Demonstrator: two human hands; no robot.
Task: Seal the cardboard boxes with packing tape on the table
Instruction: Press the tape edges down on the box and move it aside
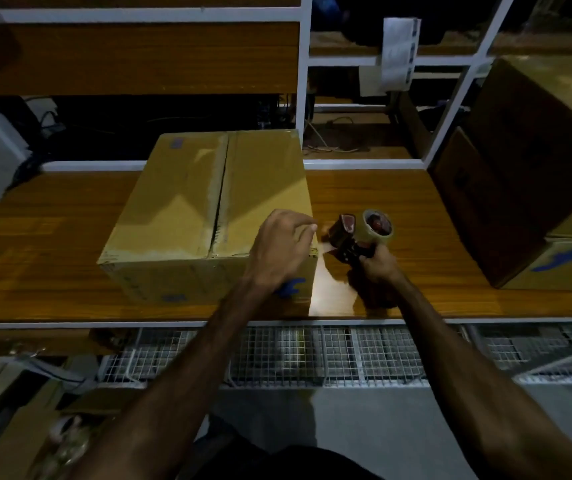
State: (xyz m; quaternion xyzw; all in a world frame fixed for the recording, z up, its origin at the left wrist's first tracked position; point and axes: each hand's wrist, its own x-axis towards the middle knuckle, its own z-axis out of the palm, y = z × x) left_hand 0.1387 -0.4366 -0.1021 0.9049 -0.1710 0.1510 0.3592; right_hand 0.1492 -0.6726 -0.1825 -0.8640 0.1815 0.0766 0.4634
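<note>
Cardboard box (208,216) set on table (381,195), flaps closed, centre seam not yet taped; tape dispenser (360,233) gripped by right hand (380,263) beside box; left hand (283,247) fingers curled at tape end near box corner; stacked boxes (534,174) unsealed, judged pending
</note>
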